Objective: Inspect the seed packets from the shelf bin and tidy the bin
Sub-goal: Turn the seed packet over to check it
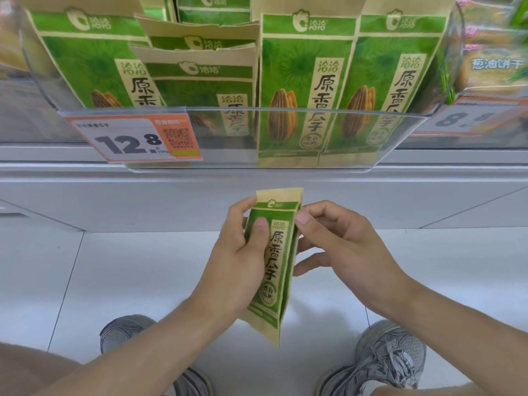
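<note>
A green and tan seed packet [274, 258] is held upright below the shelf, turned so its narrow side faces me. My left hand [243, 252] grips its left side, thumb on the front. My right hand [337, 241] pinches the upper right edge with thumb and forefinger. Above, a clear plastic shelf bin [285, 155] holds several matching packets; two stand upright at the right [303, 90], one stands at the left [85, 58], and lower ones sit slumped in the middle [200, 90].
An orange and white price tag reading 12.8 [134, 138] hangs on the bin's front left. Biscuit packs [491, 52] fill the neighbouring bin at the right. Below are the white shelf base, tiled floor and my grey shoes [391, 355].
</note>
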`<state>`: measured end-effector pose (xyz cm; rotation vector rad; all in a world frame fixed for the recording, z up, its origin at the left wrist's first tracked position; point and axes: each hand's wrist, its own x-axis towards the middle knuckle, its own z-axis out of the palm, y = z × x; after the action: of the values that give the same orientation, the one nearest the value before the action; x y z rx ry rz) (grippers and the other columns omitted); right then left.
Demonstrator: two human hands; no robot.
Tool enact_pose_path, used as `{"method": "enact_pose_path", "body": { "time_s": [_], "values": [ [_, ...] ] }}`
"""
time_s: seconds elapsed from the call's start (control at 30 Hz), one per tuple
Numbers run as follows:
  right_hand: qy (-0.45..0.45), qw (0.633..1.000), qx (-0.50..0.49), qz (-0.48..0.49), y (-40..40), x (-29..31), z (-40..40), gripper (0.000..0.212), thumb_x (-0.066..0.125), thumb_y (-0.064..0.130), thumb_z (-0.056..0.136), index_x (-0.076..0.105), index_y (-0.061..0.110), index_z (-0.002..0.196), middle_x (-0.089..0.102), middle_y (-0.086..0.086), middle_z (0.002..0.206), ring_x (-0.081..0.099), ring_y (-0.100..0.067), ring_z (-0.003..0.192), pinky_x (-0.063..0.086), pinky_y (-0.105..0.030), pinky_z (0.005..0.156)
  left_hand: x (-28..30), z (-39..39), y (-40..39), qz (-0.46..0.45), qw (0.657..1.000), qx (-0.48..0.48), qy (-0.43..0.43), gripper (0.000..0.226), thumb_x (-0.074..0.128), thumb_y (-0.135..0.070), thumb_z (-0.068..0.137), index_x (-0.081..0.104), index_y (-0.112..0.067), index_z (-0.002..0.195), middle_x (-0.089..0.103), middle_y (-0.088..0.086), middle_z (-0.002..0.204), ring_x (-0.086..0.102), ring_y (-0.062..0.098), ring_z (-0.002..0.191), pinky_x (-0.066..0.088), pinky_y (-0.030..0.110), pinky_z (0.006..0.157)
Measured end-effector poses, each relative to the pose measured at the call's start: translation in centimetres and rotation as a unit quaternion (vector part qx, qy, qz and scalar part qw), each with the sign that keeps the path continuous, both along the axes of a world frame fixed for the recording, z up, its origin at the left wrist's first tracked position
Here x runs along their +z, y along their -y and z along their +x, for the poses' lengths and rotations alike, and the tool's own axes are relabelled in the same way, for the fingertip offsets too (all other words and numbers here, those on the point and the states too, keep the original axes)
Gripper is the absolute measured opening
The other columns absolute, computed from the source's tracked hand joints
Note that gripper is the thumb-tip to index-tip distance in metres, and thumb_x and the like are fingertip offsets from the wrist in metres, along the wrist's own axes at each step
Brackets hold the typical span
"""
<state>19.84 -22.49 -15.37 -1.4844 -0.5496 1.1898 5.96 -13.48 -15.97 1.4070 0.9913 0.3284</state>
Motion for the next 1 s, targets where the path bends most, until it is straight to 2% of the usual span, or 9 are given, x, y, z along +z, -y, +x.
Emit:
{"method": "enact_pose_path", "body": {
  "time_s": [0.1,0.17,0.23,0.4,0.47,0.57,0.73,0.87,1.0],
  "values": [
    [0.002,1.000,0.010,0.001,0.0,0.3,0.1,0.024,0.065,0.024,0.091,0.066,0.000,0.095,0.070,-0.022,0.088,0.070,-0.030,0.067,0.063,-0.044,0.066,-0.1,0.1,0.6,-0.107,0.993,-0.052,0.023,0.050,0.036,-0.069,0.095,0.058,-0.035,0.125,0.072,-0.012,0.100,0.069,0.007,0.090,0.060,0.039,0.085],
    [0.017,1.000,0.013,-0.001,0.1,0.3,0.1,0.017,0.063,0.017,0.097,0.064,0.003,0.089,0.069,-0.017,0.080,0.068,-0.031,0.062,0.062,-0.043,0.065,-0.4,0.1,1.0,-0.127,0.987,-0.094,0.028,0.070,0.030,-0.079,0.086,0.062,-0.028,0.123,0.070,-0.006,0.098,0.065,0.010,0.084,0.059,0.036,0.080],
    [0.013,1.000,0.017,0.003,0.3,0.4,0.0,0.027,0.066,0.028,0.097,0.063,0.003,0.089,0.067,-0.013,0.076,0.067,-0.032,0.061,0.062,-0.044,0.065,-0.5,0.2,1.1,-0.139,0.984,-0.106,0.028,0.075,0.027,-0.080,0.081,0.062,-0.026,0.120,0.064,-0.005,0.090,0.059,0.010,0.078,0.054,0.031,0.075],
    [0.011,1.000,0.020,-0.002,0.3,0.8,-0.2,0.038,0.073,0.040,0.089,0.063,0.004,0.094,0.064,-0.013,0.076,0.066,-0.033,0.061,0.061,-0.044,0.062,-0.5,0.5,1.1,-0.129,0.983,-0.119,0.046,0.072,0.026,-0.080,0.083,0.062,-0.032,0.124,0.058,-0.007,0.079,0.054,0.010,0.071,0.051,0.024,0.070],
    [0.049,0.999,0.016,-0.013,0.3,0.8,-0.2,0.032,0.069,0.038,0.089,0.063,0.007,0.093,0.065,-0.010,0.074,0.068,-0.031,0.060,0.061,-0.044,0.062,-0.3,0.5,1.3,-0.117,0.985,-0.117,0.046,0.073,0.020,-0.081,0.089,0.063,-0.032,0.121,0.061,-0.003,0.083,0.055,0.008,0.070,0.051,0.019,0.066],
    [0.133,0.991,0.028,-0.015,0.4,0.9,-0.3,0.014,0.062,0.025,0.100,0.060,0.014,0.090,0.068,-0.008,0.074,0.070,-0.029,0.060,0.061,-0.041,0.063,-0.2,0.4,1.7,-0.111,0.987,-0.104,0.047,0.064,0.022,-0.071,0.085,0.064,-0.028,0.106,0.061,-0.013,0.074,0.055,0.006,0.068,0.050,0.015,0.061],
    [0.175,0.982,0.074,-0.010,0.7,1.1,-0.4,0.013,0.048,0.017,0.105,0.056,0.012,0.095,0.069,-0.006,0.075,0.070,-0.027,0.059,0.061,-0.049,0.065,-0.6,0.4,2.3,-0.134,0.985,-0.094,0.054,0.072,0.015,-0.077,0.092,0.067,-0.029,0.085,0.061,-0.008,0.068,0.055,0.014,0.067,0.049,0.020,0.061],
    [0.157,0.983,0.087,-0.026,0.7,1.3,-0.3,0.016,0.045,0.015,0.106,0.056,0.011,0.094,0.069,-0.006,0.072,0.069,-0.030,0.059,0.062,-0.042,0.063,-1.5,0.4,2.3,-0.163,0.981,-0.091,0.058,0.077,0.020,-0.078,0.084,0.070,-0.020,0.093,0.061,0.003,0.074,0.054,0.022,0.070,0.050,0.033,0.070],
    [0.132,0.988,0.072,-0.034,0.6,1.5,-0.4,0.019,0.048,0.022,0.106,0.057,0.013,0.092,0.068,-0.007,0.072,0.068,-0.033,0.058,0.061,-0.039,0.059,-1.7,0.6,2.2,-0.164,0.980,-0.092,0.068,0.078,0.020,-0.077,0.085,0.072,-0.018,0.096,0.060,0.003,0.070,0.055,0.020,0.068,0.049,0.035,0.071]
  ]
}}
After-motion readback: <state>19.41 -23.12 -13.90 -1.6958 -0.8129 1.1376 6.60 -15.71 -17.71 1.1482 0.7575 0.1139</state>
